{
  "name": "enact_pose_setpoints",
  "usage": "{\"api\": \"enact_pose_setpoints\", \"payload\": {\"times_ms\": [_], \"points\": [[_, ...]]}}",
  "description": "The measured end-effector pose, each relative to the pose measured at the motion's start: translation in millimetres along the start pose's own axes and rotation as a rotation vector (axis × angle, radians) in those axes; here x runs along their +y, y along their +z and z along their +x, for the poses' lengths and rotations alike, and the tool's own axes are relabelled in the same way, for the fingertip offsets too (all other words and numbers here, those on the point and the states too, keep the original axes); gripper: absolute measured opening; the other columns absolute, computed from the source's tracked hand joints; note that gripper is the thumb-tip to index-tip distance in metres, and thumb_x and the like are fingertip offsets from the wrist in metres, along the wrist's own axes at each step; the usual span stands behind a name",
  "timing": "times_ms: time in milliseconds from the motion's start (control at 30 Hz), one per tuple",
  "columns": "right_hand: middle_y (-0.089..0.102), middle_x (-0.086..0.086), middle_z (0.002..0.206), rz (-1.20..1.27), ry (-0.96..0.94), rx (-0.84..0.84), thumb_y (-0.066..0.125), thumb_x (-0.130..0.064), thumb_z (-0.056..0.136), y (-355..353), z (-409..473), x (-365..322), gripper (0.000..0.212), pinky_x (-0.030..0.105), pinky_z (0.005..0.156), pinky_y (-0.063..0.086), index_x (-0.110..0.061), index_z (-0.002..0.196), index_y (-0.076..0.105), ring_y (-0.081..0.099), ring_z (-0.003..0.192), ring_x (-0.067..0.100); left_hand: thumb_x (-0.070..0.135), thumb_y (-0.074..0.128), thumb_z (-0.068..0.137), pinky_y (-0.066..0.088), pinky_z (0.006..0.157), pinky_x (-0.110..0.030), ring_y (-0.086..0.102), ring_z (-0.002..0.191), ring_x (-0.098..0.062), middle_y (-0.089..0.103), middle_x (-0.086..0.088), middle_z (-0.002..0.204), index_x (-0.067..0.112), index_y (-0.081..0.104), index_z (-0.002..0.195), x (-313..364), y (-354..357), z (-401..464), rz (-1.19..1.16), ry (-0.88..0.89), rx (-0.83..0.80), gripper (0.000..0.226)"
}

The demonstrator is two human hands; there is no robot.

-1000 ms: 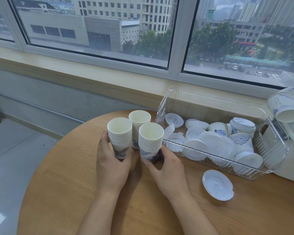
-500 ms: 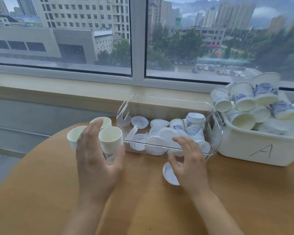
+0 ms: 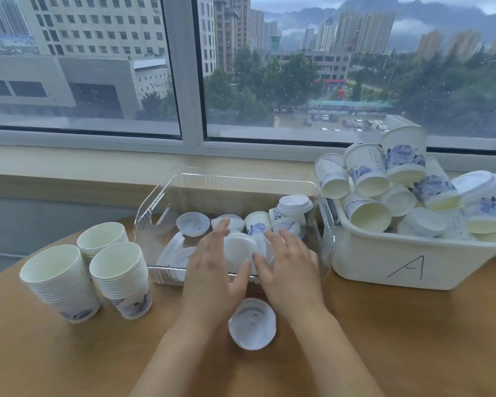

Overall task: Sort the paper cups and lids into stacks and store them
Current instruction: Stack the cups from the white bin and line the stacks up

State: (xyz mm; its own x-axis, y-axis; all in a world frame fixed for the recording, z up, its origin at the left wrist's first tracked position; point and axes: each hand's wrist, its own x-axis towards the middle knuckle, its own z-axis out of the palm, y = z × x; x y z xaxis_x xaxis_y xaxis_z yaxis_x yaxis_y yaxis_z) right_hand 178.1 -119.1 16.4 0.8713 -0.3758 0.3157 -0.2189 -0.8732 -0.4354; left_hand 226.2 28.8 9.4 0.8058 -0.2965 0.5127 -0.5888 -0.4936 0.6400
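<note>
With our left hand (image 3: pixel 212 270) and right hand (image 3: pixel 289 270) spread, holding nothing, over the loose lids (image 3: pixel 238 247) in the clear tray (image 3: pixel 155 207), we risk nudging the three cup stacks (image 3: pixel 89 270) just left and toppling them.

Under the fingers (image 3: pixel 221 233) sits a glossy, ribbed clear plastic bin (image 3: pixel 324 224). Left of them stand matt white paper cup stacks (image 3: pixel 121 270); right, a smooth, opaque white plastic tub (image 3: pixel 384 262). Below, a smooth matt wooden table (image 3: pixel 69 353).
</note>
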Motion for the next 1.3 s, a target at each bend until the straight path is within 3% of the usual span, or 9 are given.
{"api": "enact_pose_setpoints", "payload": {"times_ms": [167, 267, 433, 533, 733, 833, 1000, 1133, 1300], "points": [[0.059, -0.004, 0.146, 0.265, -0.019, 0.001, 0.052, -0.037, 0.108, -6, 37, 6, 0.037, 0.028, 0.11, 0.037, -0.023, 0.141, 0.061, 0.051, 0.136, 0.015, 0.028, 0.081, 0.088, 0.039, 0.108, -0.032, 0.052, 0.131, -0.014, 0.059, 0.005, 0.14, 0.022, 0.037, 0.158, -9, 17, 28, 0.018, -0.019, -0.033, 0.083], [0.06, -0.003, 0.141, 0.188, 0.007, 0.087, 0.058, -0.023, 0.105, -2, 51, 14, 0.035, 0.031, 0.114, 0.037, -0.022, 0.139, 0.062, 0.05, 0.133, 0.018, 0.03, 0.081, 0.088, 0.04, 0.108, -0.034, 0.053, 0.131, -0.016, 0.059, 0.005, 0.14, 0.022, 0.037, 0.159, -19, 17, 40, 0.045, -0.011, -0.038, 0.084], [0.051, -0.001, 0.144, 0.136, 0.064, 0.049, 0.066, -0.019, 0.098, 1, 61, 15, 0.048, 0.031, 0.113, 0.035, -0.025, 0.145, 0.055, 0.047, 0.134, 0.021, 0.034, 0.08, 0.089, 0.043, 0.101, -0.039, 0.056, 0.125, -0.018, 0.06, 0.006, 0.138, 0.026, 0.035, 0.158, -38, 9, 48, 0.076, -0.065, 0.002, 0.082], [0.05, -0.001, 0.141, 0.16, 0.085, 0.06, 0.071, -0.026, 0.092, 2, 62, 14, 0.054, 0.032, 0.111, 0.039, -0.028, 0.144, 0.056, 0.05, 0.131, 0.021, 0.044, 0.073, 0.09, 0.049, 0.1, -0.044, 0.055, 0.129, -0.018, 0.06, 0.006, 0.141, 0.029, 0.038, 0.156, -38, 5, 48, 0.108, -0.068, -0.025, 0.076], [0.051, -0.012, 0.145, 0.302, 0.14, -0.093, 0.07, -0.057, 0.09, 2, 62, 17, 0.065, 0.036, 0.106, 0.051, -0.039, 0.148, 0.049, 0.063, 0.118, 0.012, 0.048, 0.063, 0.095, 0.048, 0.088, -0.035, 0.056, 0.129, -0.013, 0.058, 0.015, 0.141, 0.034, 0.056, 0.143, -32, 2, 47, 0.213, -0.061, -0.115, 0.05], [0.054, -0.014, 0.15, 0.33, 0.163, -0.162, 0.068, -0.062, 0.09, 5, 66, 21, 0.075, 0.034, 0.109, 0.047, -0.043, 0.156, 0.038, 0.058, 0.13, 0.012, 0.047, 0.06, 0.099, 0.043, 0.082, -0.028, 0.056, 0.124, -0.009, 0.056, 0.02, 0.14, 0.038, 0.054, 0.143, -31, 1, 48, 0.23, -0.061, -0.149, 0.046], [0.06, -0.009, 0.148, 0.519, 0.198, -0.295, 0.061, -0.069, 0.09, 13, 71, 23, 0.075, 0.046, 0.111, 0.05, -0.072, 0.149, 0.016, 0.061, 0.129, 0.015, 0.05, 0.054, 0.1, 0.039, 0.08, -0.026, 0.056, 0.121, -0.005, 0.056, 0.022, 0.139, 0.045, 0.051, 0.144, -29, 0, 49, 0.245, -0.059, -0.212, 0.045], [0.07, -0.001, 0.126, 0.608, 0.123, -0.325, 0.059, -0.056, 0.099, 12, 70, 19, 0.05, 0.047, 0.107, 0.053, -0.075, 0.138, 0.034, 0.068, 0.115, 0.017, 0.059, 0.046, 0.093, 0.037, 0.087, -0.024, 0.051, 0.129, -0.002, 0.055, 0.022, 0.145, 0.047, 0.047, 0.148, -25, -2, 50, 0.194, -0.095, -0.26, 0.056], [0.06, 0.026, 0.131, 0.672, 0.026, -0.324, 0.056, -0.036, 0.108, 3, 67, 13, 0.047, 0.057, 0.105, 0.051, -0.071, 0.136, 0.041, 0.065, 0.117, 0.041, 0.07, 0.033, 0.087, 0.034, 0.099, -0.025, 0.047, 0.14, -0.005, 0.052, 0.02, 0.152, 0.047, 0.039, 0.156, -24, -7, 53, 0.002, -0.198, -0.312, 0.073]]}}
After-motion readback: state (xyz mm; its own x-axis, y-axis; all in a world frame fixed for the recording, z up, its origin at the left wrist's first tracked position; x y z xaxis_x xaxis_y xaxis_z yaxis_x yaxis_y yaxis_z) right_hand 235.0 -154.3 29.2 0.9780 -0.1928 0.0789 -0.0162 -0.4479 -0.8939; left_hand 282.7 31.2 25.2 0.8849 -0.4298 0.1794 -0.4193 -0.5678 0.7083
